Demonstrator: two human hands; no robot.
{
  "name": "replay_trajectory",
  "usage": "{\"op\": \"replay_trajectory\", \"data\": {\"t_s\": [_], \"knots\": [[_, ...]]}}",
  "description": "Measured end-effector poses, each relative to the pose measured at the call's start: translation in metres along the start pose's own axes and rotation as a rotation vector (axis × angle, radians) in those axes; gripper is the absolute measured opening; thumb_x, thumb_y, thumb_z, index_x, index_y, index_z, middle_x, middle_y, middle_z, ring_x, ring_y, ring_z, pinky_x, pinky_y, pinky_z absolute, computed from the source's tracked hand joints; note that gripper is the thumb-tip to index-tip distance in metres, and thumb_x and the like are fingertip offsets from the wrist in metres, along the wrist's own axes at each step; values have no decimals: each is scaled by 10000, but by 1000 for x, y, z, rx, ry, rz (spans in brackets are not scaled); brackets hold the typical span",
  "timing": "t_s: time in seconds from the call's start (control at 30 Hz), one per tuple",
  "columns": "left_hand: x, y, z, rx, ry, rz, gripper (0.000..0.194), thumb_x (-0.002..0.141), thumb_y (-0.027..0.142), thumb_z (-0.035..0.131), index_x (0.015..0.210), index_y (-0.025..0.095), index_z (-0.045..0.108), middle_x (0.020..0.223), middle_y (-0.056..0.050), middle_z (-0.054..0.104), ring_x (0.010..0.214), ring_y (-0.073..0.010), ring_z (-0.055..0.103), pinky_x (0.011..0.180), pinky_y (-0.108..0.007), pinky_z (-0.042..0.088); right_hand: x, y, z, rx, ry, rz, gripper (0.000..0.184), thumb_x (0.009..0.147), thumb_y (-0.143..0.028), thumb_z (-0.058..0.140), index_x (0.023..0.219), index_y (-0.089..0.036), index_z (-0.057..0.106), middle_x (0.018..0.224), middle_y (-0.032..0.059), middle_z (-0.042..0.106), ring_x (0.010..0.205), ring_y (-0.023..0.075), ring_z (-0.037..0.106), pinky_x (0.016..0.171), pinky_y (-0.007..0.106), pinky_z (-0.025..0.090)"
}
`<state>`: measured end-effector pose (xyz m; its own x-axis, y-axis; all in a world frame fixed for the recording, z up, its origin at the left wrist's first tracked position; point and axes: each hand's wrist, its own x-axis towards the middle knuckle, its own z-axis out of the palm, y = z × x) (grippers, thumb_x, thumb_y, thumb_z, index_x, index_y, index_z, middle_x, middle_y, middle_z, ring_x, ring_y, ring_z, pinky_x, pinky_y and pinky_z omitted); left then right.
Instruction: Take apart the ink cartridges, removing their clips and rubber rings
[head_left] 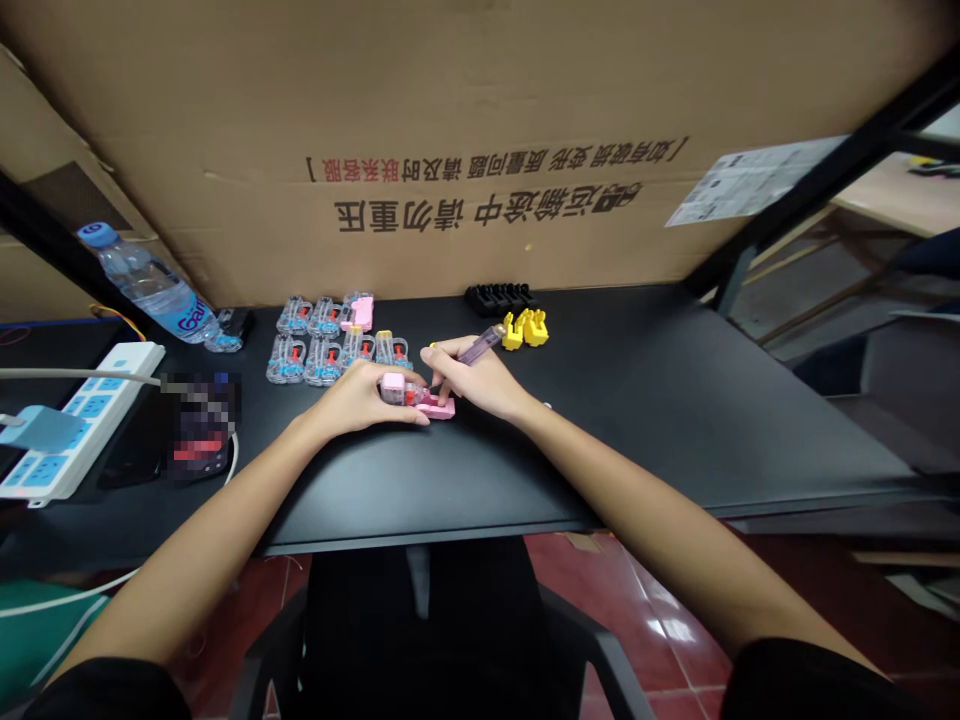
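My left hand is closed around a small pink and clear plastic case with an orange-red part inside. The case is just above or on the black tabletop; I cannot tell which. My right hand meets the pink end of the case with its fingertips. A purple-grey see-through pen-shaped tool is gripped in that hand, its thick end pointing up and right. Behind my left hand stand several clear plastic cases with orange-red and blue parts, one bearing a pink cover.
Yellow plastic clips and a row of black parts sit at the back. A water bottle leans at the left, near a white power strip with cables. A cardboard sheet walls off the back.
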<state>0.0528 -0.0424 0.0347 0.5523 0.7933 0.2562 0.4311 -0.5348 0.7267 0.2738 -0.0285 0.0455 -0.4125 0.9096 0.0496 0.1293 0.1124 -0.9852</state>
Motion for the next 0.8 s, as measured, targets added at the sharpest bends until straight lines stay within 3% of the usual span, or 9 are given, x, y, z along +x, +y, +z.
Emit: {"op": "replay_trajectory", "data": {"t_s": [0.3,0.47,0.63,0.8], "knots": [[0,1,-1,-4,0,24,425,766,465,960,1047,159,869,837,-23,827,735,-181,737,707,-250,530,-5,-2,9,-16,121,-44,520,932,-603,690,598,-215,600,442,-18,555,394,134,557,401,236,426],[0,0,-1,-14,-8,9,447,765,495,953,1052,163,870,812,-15,817,732,-186,734,698,-259,531,-5,-5,10,-38,117,-36,523,944,-607,669,599,-222,592,442,-22,542,393,133,526,401,249,395],[0,-2,-1,1,-11,11,469,771,494,946,1091,161,867,801,-3,808,725,-182,720,691,-253,517,-4,-2,11,-177,97,-126,580,940,-614,674,537,-216,551,479,-13,551,466,118,500,467,251,380],[0,-2,-1,-1,-14,41,466,781,516,938,1057,148,868,783,-9,799,710,-173,708,675,-244,499,-4,2,11,-54,108,-51,523,965,-596,645,611,-215,596,460,-20,559,408,125,514,433,252,399]]}}
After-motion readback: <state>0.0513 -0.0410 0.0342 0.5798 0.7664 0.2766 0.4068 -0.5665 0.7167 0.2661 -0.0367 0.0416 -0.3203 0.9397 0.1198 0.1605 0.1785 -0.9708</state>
